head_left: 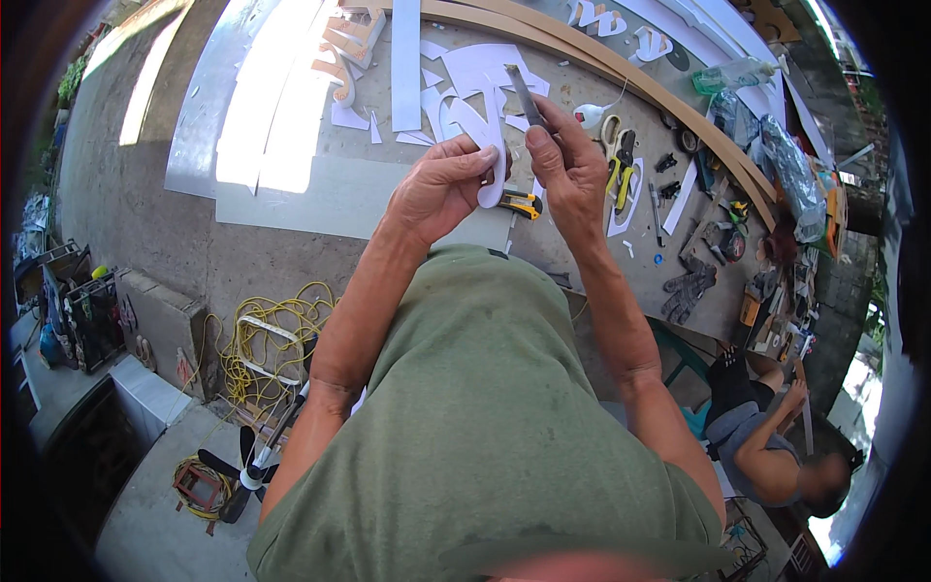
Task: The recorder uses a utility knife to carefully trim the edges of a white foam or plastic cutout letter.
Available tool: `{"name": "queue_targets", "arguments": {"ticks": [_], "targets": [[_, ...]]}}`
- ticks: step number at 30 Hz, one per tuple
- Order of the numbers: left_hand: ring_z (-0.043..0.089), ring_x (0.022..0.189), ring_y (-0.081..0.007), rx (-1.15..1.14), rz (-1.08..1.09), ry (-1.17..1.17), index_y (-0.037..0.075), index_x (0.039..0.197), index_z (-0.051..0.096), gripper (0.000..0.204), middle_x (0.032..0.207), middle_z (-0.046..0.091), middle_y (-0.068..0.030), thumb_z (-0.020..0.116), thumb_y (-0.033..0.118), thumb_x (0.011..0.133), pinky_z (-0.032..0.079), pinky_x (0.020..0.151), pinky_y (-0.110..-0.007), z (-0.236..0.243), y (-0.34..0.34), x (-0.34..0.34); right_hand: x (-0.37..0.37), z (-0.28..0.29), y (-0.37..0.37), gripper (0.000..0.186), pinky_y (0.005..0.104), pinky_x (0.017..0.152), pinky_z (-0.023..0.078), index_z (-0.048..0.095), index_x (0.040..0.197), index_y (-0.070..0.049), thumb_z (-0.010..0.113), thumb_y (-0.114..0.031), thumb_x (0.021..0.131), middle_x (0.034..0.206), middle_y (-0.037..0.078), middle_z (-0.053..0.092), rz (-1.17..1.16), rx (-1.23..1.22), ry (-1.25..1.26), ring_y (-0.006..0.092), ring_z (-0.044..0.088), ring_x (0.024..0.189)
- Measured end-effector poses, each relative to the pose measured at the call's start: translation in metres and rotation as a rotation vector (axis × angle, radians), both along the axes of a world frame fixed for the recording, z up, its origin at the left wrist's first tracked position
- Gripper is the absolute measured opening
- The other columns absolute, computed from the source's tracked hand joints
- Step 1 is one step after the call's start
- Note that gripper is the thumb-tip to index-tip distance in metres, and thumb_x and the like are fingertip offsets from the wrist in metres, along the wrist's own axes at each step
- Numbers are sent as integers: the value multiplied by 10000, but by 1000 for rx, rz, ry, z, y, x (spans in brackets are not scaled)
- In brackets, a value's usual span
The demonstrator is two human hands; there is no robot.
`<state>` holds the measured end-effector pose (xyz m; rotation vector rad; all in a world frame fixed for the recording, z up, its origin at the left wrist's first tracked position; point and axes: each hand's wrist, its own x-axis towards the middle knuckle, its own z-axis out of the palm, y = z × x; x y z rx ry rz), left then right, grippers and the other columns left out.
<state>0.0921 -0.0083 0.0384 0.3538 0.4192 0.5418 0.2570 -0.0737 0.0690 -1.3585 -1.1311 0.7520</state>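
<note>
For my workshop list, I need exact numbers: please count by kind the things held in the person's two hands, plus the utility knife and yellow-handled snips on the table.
White cut-out piece, in the left hand: 1
Flat metal tool, in the right hand: 1
Utility knife: 1
Yellow-handled snips: 1
Total: 4

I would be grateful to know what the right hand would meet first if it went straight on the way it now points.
Leading with the narrow grey tool it holds, the right hand would seemingly meet the broad white sheet piece first, or pass above it; its height is unclear.
</note>
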Motion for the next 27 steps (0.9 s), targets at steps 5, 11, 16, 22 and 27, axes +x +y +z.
{"name": "queue_targets", "arguments": {"ticks": [5, 11, 16, 22, 27], "targets": [[594, 825, -115, 171, -95, 111, 6, 1064, 664, 210, 920, 673, -48, 675, 150, 911, 464, 758, -279, 0, -1, -2, -7, 4, 10, 484, 215, 698, 495, 563, 1341, -42, 728, -179, 907, 910, 3, 610, 0, -80, 361, 56, 571, 793], [585, 731, -92, 304, 16, 278, 17, 983, 673, 188, 851, 666, -20, 702, 186, 907, 455, 683, -245, 0, -6, 7, -15, -7, 10, 494, 217, 712, 508, 550, 1342, -14, 728, -105, 890, 918, 29, 621, -57, -44, 293, 66, 597, 814], [585, 742, -92, 265, 58, 182, -9, 1054, 632, 199, 884, 652, -51, 646, 152, 937, 476, 632, -241, -11, 4, -1, -12, 6, 0, 443, 210, 683, 487, 568, 1336, -27, 694, -132, 924, 923, 37, 628, -23, -132, 248, 66, 577, 804], [606, 711, -112, -32, 41, 12, 15, 976, 604, 129, 862, 650, -75, 618, 140, 950, 482, 612, -237, -11, 2, 0, 10, -7, 1, 349, 270, 588, 458, 642, 1273, -78, 656, -77, 924, 804, 51, 562, 21, 114, -401, 129, 547, 675], [575, 692, -119, -121, 144, 138, 3, 1007, 598, 170, 823, 626, -75, 654, 135, 917, 485, 546, -227, 5, -8, 1, -8, -9, -17, 393, 321, 512, 446, 656, 1272, -125, 662, -38, 889, 781, 62, 545, 78, 199, -551, 170, 530, 595]]}}
